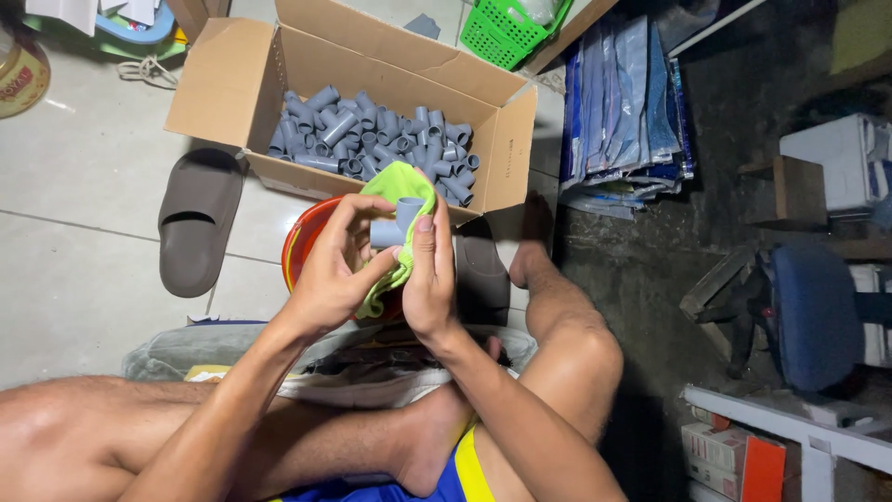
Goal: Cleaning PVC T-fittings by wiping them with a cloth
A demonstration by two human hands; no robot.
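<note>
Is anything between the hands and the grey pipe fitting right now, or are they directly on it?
Partly. The green cloth wraps behind the grey pipe fitting and lies between it and the palms. The left hand and right hand both close on it; some fingertips touch the fitting directly.

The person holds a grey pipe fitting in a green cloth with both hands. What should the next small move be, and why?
Probably turn the grey tee fitting a little inside the green cloth. The left hand and right hand both grip it, and the cloth covers only its far side, so the near faces are bare. The cardboard box of similar fittings sits open just beyond.
</note>
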